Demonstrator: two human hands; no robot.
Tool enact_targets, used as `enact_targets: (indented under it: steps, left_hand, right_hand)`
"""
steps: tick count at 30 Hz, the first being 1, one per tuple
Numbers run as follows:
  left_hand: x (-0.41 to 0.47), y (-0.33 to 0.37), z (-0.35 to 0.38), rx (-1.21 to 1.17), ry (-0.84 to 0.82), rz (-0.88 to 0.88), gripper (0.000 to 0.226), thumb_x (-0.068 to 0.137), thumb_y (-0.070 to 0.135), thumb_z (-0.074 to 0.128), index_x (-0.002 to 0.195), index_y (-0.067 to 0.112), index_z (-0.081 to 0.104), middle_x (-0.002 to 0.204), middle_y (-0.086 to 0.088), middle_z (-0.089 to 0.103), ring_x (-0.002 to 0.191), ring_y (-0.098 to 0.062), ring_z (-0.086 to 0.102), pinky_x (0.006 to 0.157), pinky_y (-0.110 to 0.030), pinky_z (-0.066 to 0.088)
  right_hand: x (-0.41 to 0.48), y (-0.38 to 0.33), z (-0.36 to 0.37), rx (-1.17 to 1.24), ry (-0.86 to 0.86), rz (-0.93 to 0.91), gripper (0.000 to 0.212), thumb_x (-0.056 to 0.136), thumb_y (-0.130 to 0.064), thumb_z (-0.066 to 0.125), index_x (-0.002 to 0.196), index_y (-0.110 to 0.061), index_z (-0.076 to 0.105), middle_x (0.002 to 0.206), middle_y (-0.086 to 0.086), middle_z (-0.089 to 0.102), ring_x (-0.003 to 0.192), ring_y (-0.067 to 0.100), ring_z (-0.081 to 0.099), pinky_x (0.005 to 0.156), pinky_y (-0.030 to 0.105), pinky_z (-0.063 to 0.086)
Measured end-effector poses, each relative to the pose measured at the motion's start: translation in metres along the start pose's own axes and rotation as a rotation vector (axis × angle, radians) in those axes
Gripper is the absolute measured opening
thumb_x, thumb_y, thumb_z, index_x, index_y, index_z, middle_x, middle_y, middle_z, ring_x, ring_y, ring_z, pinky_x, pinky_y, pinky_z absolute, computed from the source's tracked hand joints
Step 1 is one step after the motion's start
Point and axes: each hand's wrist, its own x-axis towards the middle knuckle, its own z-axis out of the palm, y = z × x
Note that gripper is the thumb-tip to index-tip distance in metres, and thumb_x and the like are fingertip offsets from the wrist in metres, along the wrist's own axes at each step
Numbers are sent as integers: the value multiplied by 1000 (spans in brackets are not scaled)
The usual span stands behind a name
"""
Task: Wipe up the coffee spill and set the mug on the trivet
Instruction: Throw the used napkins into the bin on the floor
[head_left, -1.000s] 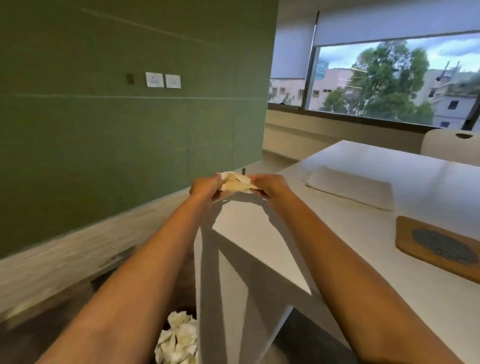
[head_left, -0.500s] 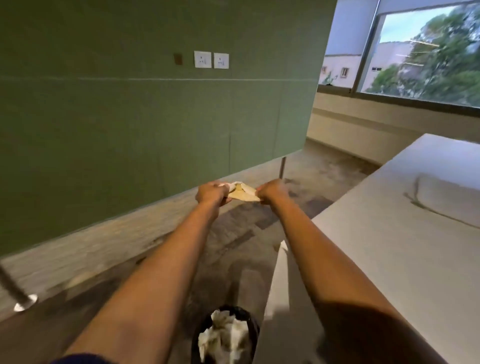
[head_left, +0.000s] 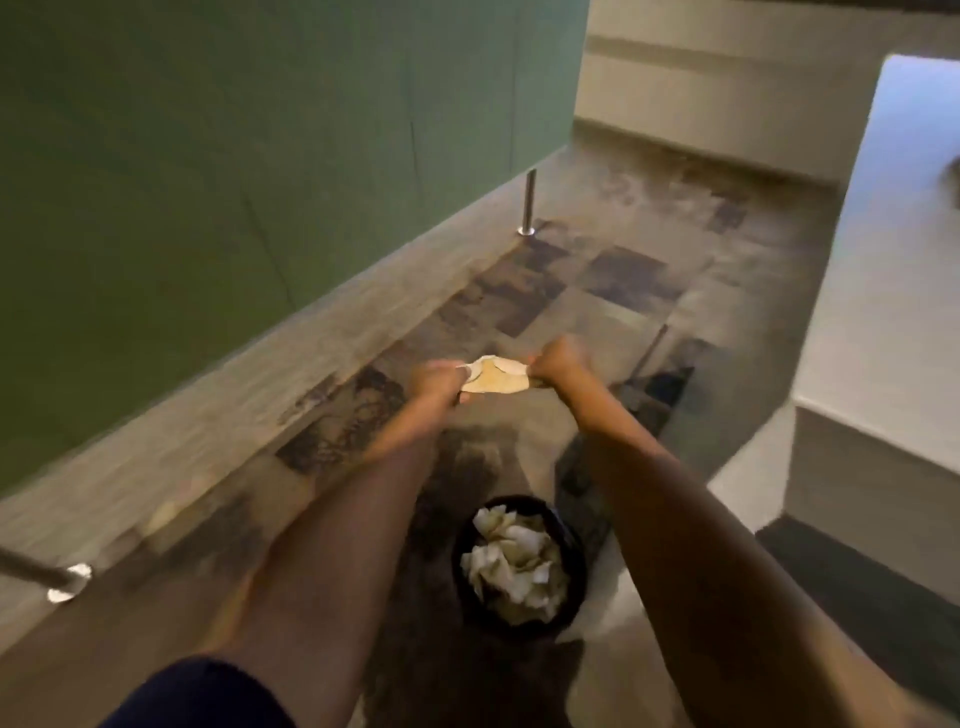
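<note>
The stained paper towel (head_left: 493, 376) is held in the air at mid-scene, stretched between both hands. The left hand (head_left: 434, 382) pinches its left end and the right hand (head_left: 558, 364) pinches its right end, fingers curled onto the paper. Its lower part is tan with absorbed coffee. The mug and the trivet are out of view.

The waste bin (head_left: 577, 571) stands on the floor (head_left: 623, 291), nearer than the towel and below the gap between the forearms. It is filled almost to the rim with crumpled paper (head_left: 511, 558). The white table (head_left: 883, 312) lies to the right.

Probable faults:
- Release at the present position: the towel hangs farther out than the bin mouth and would likely land on the floor.
- Tension on wet paper: pulling the ends apart may tear it, or wring drops onto the floor.
- Full bin: a towel dropped on top may roll off the heap.
</note>
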Motion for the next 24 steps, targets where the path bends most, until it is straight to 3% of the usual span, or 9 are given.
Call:
enact_targets:
  steps: [2, 4, 6, 7, 10, 15, 20, 24]
  left_hand:
    - [5, -26, -6, 34, -47, -54, 20, 89, 4, 59, 107, -3, 65, 110, -22, 62, 62, -15, 53, 44, -14, 46]
    - [13, -53, -8, 85, -136, -87, 35, 91, 8, 59, 123, -6, 59, 127, -23, 59, 88, -27, 62, 60, -19, 49]
    - [20, -79, -6, 117, -175, -136, 38, 90, 14, 62, 124, -2, 60, 133, -18, 56, 118, -34, 56, 75, -27, 46]
    - [23, -92, -3, 130, -167, -172, 37, 89, 15, 63, 123, 1, 61, 132, -15, 58, 122, -33, 54, 80, -31, 48]
    - [33, -130, 5, 161, -148, -268, 35, 88, 16, 63, 120, 1, 64, 127, -16, 62, 114, -30, 60, 93, -36, 49]
    - [46, -181, 21, 140, -203, -399, 40, 86, 19, 65, 119, -3, 63, 109, -16, 65, 95, -26, 61, 90, -37, 51]
    - [60, -206, 43, 151, -250, -462, 43, 95, 22, 52, 130, -4, 53, 129, -22, 58, 117, -34, 58, 94, -38, 50]
    - [63, -217, 58, 325, -329, -345, 45, 97, 27, 46, 133, -1, 51, 139, -22, 51, 129, -35, 49, 104, -38, 43]
  right_hand:
    - [-1, 18, 22, 81, -60, 53, 30, 91, -7, 51, 118, 3, 58, 101, 13, 53, 95, 22, 52, 79, 30, 48]
    - [-3, 37, 43, 121, -58, 119, 25, 89, -3, 53, 111, 3, 62, 105, 16, 61, 98, 24, 57, 86, 31, 50]
    - [-7, 56, 60, 92, -77, 187, 25, 91, -7, 53, 110, 2, 65, 114, 19, 64, 106, 28, 60, 92, 33, 50]
    - [-9, 65, 68, 102, -68, 221, 26, 92, -10, 52, 112, 1, 65, 118, 18, 64, 111, 29, 60, 95, 34, 49]
    - [-10, 94, 90, 159, -44, 298, 29, 92, -16, 53, 114, -3, 66, 122, 15, 64, 116, 29, 57, 100, 34, 46]
    - [-6, 137, 118, 151, -12, 410, 27, 90, -15, 55, 110, -7, 71, 117, 18, 67, 113, 33, 59, 101, 39, 46]
    - [5, 177, 136, 111, -66, 435, 29, 92, -15, 56, 114, -2, 67, 120, 20, 65, 116, 33, 57, 101, 36, 45]
    - [12, 202, 146, 26, -119, 397, 33, 94, -13, 49, 125, -7, 61, 130, 17, 59, 122, 30, 52, 100, 31, 41]
